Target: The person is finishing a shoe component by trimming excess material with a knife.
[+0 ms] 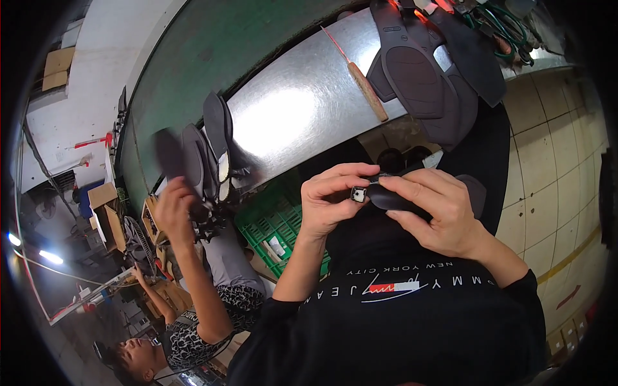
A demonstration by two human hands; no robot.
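In front of my chest, both hands hold a dark shoe sole (394, 198), seen nearly edge-on. My left hand (328, 199) is closed in a pinch at one end, where a small black piece with a white square (358, 193) shows between finger and thumb. Whether this piece belongs to the sole, I cannot tell. My right hand (441, 209) grips the other side, thumb below and fingers on top. Beyond my hands, several dark grey-brown soles (415, 77) lie overlapped at the right end of the metal tabletop (302, 83).
A wooden-handled awl (367, 90) with a red shaft lies on the tabletop. More soles (217, 122) stand at its left end. Below is a green plastic crate (261, 225). A co-worker's raised hand (174, 209) holds a blurred sole at left. Cords (508, 32) tangle at upper right.
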